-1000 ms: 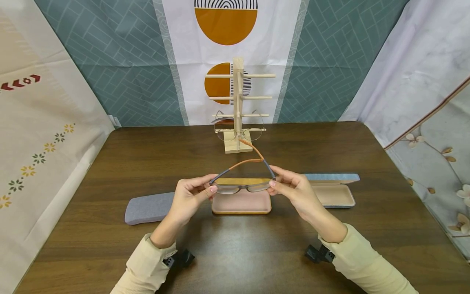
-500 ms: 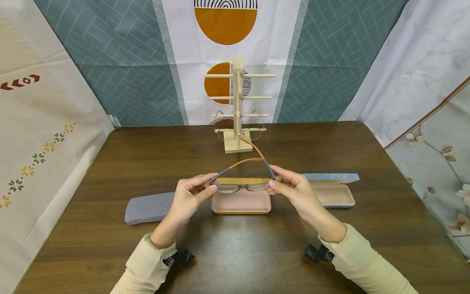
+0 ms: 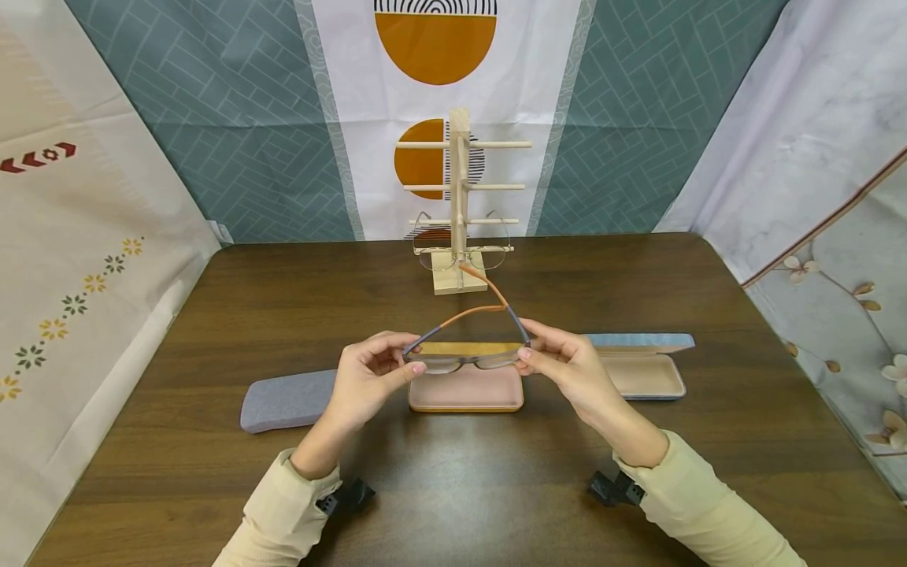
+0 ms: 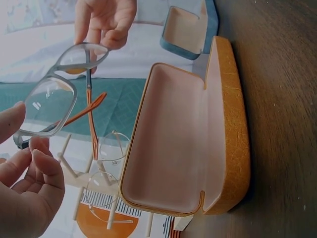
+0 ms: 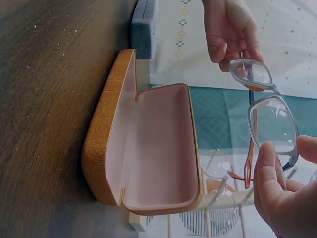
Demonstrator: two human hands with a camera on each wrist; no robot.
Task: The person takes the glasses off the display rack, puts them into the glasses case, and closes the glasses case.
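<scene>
Both hands hold a pair of grey-framed eyeglasses [image 3: 468, 361] in the air, its temples unfolded, crossed and tipped in orange. My left hand [image 3: 364, 383] pinches the left hinge end between thumb and fingertips; the thumb lies near that lens in the left wrist view. At the other hinge end, my right hand [image 3: 574, 368] grips the frame between thumb and fingers. Beneath the glasses an open mustard glasses case [image 4: 236, 124] with a pink lining stands on the table, nothing lying in it.
A closed grey glasses case [image 3: 289, 402] lies left, partly behind the left hand. An open blue case [image 3: 646, 378] with beige lining is at right. Behind, a wooden display rack [image 3: 459, 181] carries thin-rimmed round glasses [image 3: 434, 269] low down. Everything stands on a brown table [image 3: 453, 488].
My left fingers have shifted slightly at the hinge, the thumb sliding a little down and right. The glasses stay at almost the same place; the right hand hardly moves.
</scene>
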